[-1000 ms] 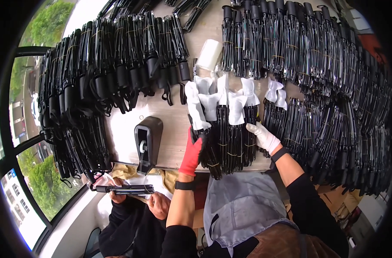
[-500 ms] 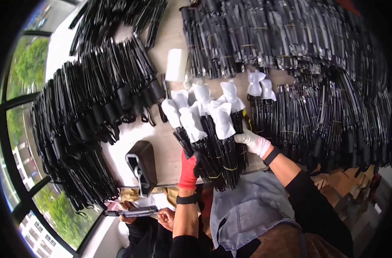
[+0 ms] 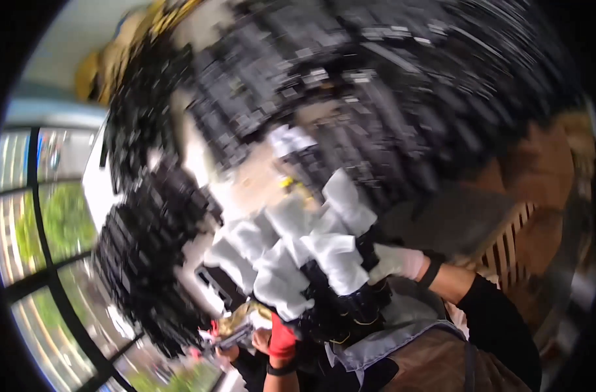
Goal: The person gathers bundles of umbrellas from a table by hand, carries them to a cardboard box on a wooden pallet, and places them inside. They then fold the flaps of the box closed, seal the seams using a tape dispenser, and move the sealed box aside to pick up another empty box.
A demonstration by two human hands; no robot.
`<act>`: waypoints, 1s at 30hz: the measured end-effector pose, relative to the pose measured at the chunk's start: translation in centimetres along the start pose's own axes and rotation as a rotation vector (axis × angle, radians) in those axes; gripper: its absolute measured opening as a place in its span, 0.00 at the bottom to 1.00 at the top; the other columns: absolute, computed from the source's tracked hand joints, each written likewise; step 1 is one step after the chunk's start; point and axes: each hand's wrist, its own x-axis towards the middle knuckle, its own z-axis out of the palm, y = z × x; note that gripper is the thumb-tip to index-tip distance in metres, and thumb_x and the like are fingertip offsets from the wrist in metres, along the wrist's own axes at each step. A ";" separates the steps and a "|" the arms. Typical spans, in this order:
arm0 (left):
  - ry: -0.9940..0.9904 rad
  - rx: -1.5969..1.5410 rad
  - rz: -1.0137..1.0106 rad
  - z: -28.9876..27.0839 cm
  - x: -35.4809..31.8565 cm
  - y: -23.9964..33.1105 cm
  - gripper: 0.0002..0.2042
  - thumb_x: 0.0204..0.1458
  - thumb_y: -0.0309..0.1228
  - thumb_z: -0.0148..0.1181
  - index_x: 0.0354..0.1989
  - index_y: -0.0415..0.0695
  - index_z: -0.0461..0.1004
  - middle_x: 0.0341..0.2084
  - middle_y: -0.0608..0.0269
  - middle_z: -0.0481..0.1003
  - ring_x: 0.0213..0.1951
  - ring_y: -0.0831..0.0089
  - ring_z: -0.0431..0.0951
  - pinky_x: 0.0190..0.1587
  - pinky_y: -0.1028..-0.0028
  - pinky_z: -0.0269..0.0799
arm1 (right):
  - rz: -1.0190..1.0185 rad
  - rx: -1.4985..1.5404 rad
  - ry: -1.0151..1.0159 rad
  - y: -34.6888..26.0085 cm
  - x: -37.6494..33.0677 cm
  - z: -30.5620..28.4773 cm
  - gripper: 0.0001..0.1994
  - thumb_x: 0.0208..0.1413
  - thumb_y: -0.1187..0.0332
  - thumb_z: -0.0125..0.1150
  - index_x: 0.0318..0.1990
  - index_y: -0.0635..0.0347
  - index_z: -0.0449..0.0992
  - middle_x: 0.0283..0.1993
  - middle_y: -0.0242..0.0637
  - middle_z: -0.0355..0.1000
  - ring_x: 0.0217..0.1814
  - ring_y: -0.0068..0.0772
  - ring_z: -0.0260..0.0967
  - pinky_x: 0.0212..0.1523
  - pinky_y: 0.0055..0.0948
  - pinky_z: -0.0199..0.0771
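Several bundles of black folded umbrella frames (image 3: 370, 307), their ends wrapped in white covers (image 3: 337, 261), are held together in front of me. My right hand (image 3: 397, 261), in a pale glove, presses against the right side of the bundles with its fingers partly hidden. My left hand (image 3: 283, 334), in a red glove, grips the lower left side; its fingers are mostly behind the bundles. Motion smears much of the view.
More black umbrella frames (image 3: 402, 98) are piled across the table, with another heap (image 3: 151, 255) on the left. Two white-covered ends (image 3: 291, 140) lie beyond. A co-worker's hand (image 3: 261, 340) is at lower left, near a window (image 3: 63, 215). Brown cardboard (image 3: 540, 163) stands right.
My view has swung to the right. The held bundles have come off the table area toward my body, both hands moving along with them. The piles appear shifted left and blurred.
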 end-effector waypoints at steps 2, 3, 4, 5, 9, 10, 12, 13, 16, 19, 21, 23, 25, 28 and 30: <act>-0.134 0.238 0.008 2.3 -0.9 -4.2 0.25 0.61 0.37 0.50 0.62 0.33 0.62 0.56 0.54 0.69 0.55 0.67 0.71 0.55 0.68 0.70 | -0.066 -0.036 0.084 1.8 -4.8 -1.2 0.28 0.48 0.67 0.72 0.58 0.63 0.70 0.54 0.32 0.72 0.57 0.26 0.66 0.59 0.30 0.66; -0.063 -0.297 0.007 3.0 -0.2 -7.1 0.29 0.60 0.43 0.51 0.63 0.35 0.61 0.57 0.52 0.69 0.56 0.64 0.71 0.57 0.65 0.69 | -0.066 -0.055 0.111 3.4 -6.9 -1.6 0.25 0.49 0.67 0.71 0.56 0.63 0.72 0.52 0.31 0.74 0.54 0.25 0.68 0.57 0.30 0.68; 0.002 -0.826 -0.054 3.3 1.3 -10.2 0.33 0.59 0.50 0.52 0.65 0.37 0.60 0.58 0.51 0.68 0.56 0.60 0.71 0.59 0.62 0.69 | -0.070 0.000 0.124 5.1 -9.1 -2.3 0.23 0.50 0.67 0.70 0.54 0.63 0.73 0.50 0.30 0.74 0.52 0.25 0.69 0.55 0.30 0.70; -0.124 -0.782 -0.077 6.0 3.4 -8.8 0.33 0.59 0.50 0.52 0.65 0.37 0.60 0.58 0.51 0.68 0.56 0.60 0.71 0.59 0.62 0.69 | -0.074 0.056 0.143 6.5 -11.5 -3.4 0.21 0.50 0.68 0.70 0.52 0.63 0.75 0.47 0.30 0.75 0.49 0.24 0.70 0.52 0.30 0.71; -0.588 -0.481 0.138 17.4 3.2 -1.2 0.30 0.60 0.51 0.47 0.64 0.41 0.60 0.58 0.54 0.66 0.56 0.61 0.69 0.60 0.61 0.66 | -0.382 0.241 0.209 8.9 -24.2 -3.6 0.20 0.52 0.66 0.68 0.52 0.63 0.73 0.47 0.31 0.75 0.48 0.25 0.71 0.51 0.30 0.72; -0.682 -0.535 -0.052 19.8 3.0 -0.3 0.25 0.63 0.48 0.42 0.62 0.45 0.62 0.54 0.58 0.68 0.54 0.64 0.68 0.59 0.64 0.64 | -0.464 0.302 0.229 9.5 -27.6 -3.3 0.21 0.53 0.66 0.67 0.53 0.63 0.73 0.47 0.32 0.75 0.48 0.25 0.71 0.51 0.30 0.72; -0.828 -0.529 -0.265 25.6 3.9 1.8 0.20 0.67 0.45 0.38 0.60 0.48 0.64 0.51 0.62 0.69 0.51 0.68 0.67 0.59 0.67 0.63 | -0.627 0.415 0.252 10.5 -34.4 -3.0 0.21 0.54 0.65 0.66 0.54 0.63 0.72 0.46 0.32 0.75 0.48 0.25 0.71 0.52 0.30 0.72; -0.898 -0.471 -0.230 29.0 4.5 3.0 0.21 0.66 0.46 0.39 0.60 0.47 0.63 0.52 0.61 0.68 0.52 0.66 0.67 0.59 0.66 0.63 | -0.690 0.414 0.298 11.1 -38.0 -3.1 0.21 0.54 0.65 0.66 0.54 0.63 0.72 0.46 0.32 0.75 0.48 0.25 0.71 0.52 0.30 0.72; -1.040 -0.321 -0.108 37.3 5.0 6.2 0.26 0.63 0.49 0.42 0.62 0.44 0.61 0.55 0.58 0.67 0.55 0.63 0.67 0.60 0.63 0.63 | -0.823 0.247 0.419 12.5 -45.9 -3.6 0.25 0.53 0.67 0.64 0.58 0.65 0.68 0.51 0.35 0.73 0.54 0.26 0.68 0.56 0.32 0.69; -1.187 -0.189 0.051 46.9 6.2 9.9 0.31 0.61 0.53 0.46 0.64 0.42 0.59 0.58 0.55 0.66 0.57 0.60 0.67 0.61 0.60 0.64 | -0.963 0.298 0.582 14.2 -53.1 -3.8 0.26 0.54 0.62 0.66 0.58 0.63 0.68 0.52 0.34 0.72 0.55 0.26 0.68 0.58 0.31 0.69; -1.283 -0.126 0.173 53.6 8.0 11.4 0.35 0.59 0.55 0.48 0.65 0.40 0.58 0.60 0.52 0.65 0.59 0.58 0.67 0.62 0.58 0.64 | -1.043 0.309 0.672 15.3 -56.9 -5.6 0.27 0.54 0.60 0.67 0.59 0.61 0.68 0.52 0.33 0.72 0.55 0.26 0.68 0.58 0.31 0.68; -1.391 -0.075 0.279 60.7 10.1 12.2 0.38 0.57 0.57 0.50 0.66 0.38 0.57 0.62 0.50 0.64 0.61 0.56 0.67 0.63 0.56 0.64 | -1.162 0.324 0.822 17.2 -59.7 -8.9 0.31 0.53 0.59 0.68 0.61 0.61 0.65 0.55 0.33 0.70 0.59 0.27 0.65 0.61 0.31 0.65; -1.363 -0.002 0.310 66.7 11.4 13.0 0.38 0.57 0.57 0.50 0.67 0.38 0.57 0.62 0.50 0.64 0.61 0.56 0.66 0.63 0.56 0.63 | -1.240 0.336 0.895 17.3 -63.4 -12.2 0.33 0.53 0.58 0.69 0.63 0.61 0.63 0.57 0.33 0.69 0.61 0.27 0.63 0.62 0.31 0.64; -1.261 0.111 0.364 76.2 14.2 15.0 0.39 0.57 0.57 0.51 0.67 0.39 0.57 0.62 0.50 0.64 0.62 0.56 0.65 0.64 0.56 0.61 | -1.255 0.272 0.952 15.3 -70.4 -17.4 0.37 0.52 0.58 0.71 0.66 0.60 0.59 0.59 0.32 0.67 0.63 0.26 0.60 0.64 0.31 0.61; -1.366 0.097 0.396 83.4 16.5 16.5 0.38 0.57 0.57 0.51 0.67 0.39 0.57 0.62 0.50 0.64 0.63 0.56 0.64 0.65 0.57 0.60 | -1.288 0.274 1.009 13.7 -75.5 -20.3 0.36 0.52 0.59 0.70 0.66 0.60 0.59 0.58 0.32 0.67 0.63 0.26 0.61 0.64 0.30 0.61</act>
